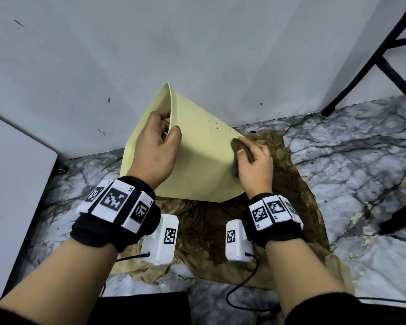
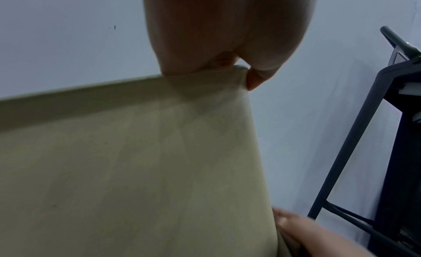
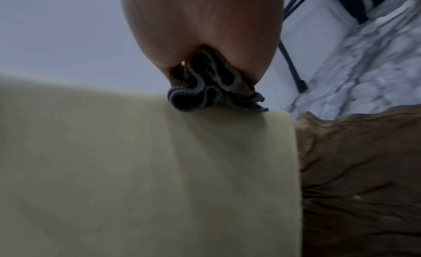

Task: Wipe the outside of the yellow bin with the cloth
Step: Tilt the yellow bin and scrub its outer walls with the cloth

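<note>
Both of your hands are on the yellow bin (image 1: pixel 197 160), which lies tipped on its side between them on a brown floor rag (image 1: pixel 291 195). Its long axis runs from the open rim under your left hand (image 1: pixel 155 146) down toward the base by your right hand (image 1: pixel 256 165). Your left hand clamps the rim, thumb outside and fingers curled inside. Your right hand grips the bunched dark cloth (image 1: pixel 242 148) and presses it on the upper face near the far edge (just below a scatter of dark specks (image 1: pixel 217 126)). I'd judge your right hand nearer the unwiped face.
</note>
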{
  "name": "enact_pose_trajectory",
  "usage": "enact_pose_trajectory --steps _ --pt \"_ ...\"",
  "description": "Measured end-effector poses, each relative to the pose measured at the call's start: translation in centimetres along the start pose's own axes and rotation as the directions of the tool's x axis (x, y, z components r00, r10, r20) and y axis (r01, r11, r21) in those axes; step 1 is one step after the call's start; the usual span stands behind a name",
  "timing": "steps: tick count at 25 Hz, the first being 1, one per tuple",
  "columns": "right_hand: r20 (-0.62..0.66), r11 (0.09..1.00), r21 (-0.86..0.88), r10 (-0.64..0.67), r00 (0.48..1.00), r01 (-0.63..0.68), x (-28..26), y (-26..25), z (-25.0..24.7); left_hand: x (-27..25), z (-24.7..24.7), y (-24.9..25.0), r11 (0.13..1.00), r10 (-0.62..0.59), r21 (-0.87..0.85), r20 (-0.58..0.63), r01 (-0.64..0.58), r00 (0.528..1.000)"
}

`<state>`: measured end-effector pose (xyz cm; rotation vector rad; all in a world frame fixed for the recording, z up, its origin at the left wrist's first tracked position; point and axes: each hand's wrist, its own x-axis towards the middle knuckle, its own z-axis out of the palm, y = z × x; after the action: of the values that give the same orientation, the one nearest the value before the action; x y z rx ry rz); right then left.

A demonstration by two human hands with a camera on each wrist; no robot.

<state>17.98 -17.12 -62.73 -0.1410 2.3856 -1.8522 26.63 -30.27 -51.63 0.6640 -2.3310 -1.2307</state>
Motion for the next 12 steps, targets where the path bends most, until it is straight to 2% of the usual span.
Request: enact_pose_trajectory --steps 5,9,12 --pt "-0.041 0.979 -0.013 0.202 0.978 -0.203 0.9 3.6 -1.5 -0.1 -0.1 0.4 1.000 -0.012 -0.013 0.056 0.013 0.998" --pt "-0.056 0.979 -0.001 0.201 0.978 -0.202 0.6 3.9 -1.6 0.1 -0.3 1.4 0.998 -0.047 0.055 0.143 0.039 0.989" --pt "-0.079 0.984 0.011 0.177 0.981 -0.177 0.2 3.7 -1.6 0.5 -0.6 1.6 0.995 -0.093 -0.015 0.069 0.094 0.993"
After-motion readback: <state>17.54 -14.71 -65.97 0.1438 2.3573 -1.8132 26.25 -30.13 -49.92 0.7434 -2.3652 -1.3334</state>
